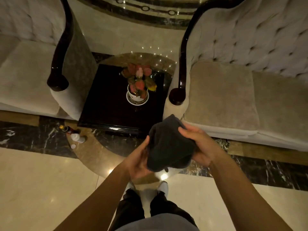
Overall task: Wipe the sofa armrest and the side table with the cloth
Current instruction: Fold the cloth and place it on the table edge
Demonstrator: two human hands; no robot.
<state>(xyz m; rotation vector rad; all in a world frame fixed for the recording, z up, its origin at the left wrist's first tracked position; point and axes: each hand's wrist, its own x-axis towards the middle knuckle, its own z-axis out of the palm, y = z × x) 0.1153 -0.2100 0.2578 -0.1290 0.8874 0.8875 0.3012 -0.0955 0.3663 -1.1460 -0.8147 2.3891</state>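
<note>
Cloth (168, 147) bunched between both hands, left (138, 161) and right (199, 145) gripping it, just before the side table's (106, 104) front edge.

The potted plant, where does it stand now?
In the head view the potted plant stands near the middle of the dark side table, between the two sofas, ahead of the cloth that both hands hold.

I see a potted plant (138, 84) in a white pot, two bottles (73, 133) lying on the marble floor (41, 180), a loose cap (73, 146) beside them.
</note>
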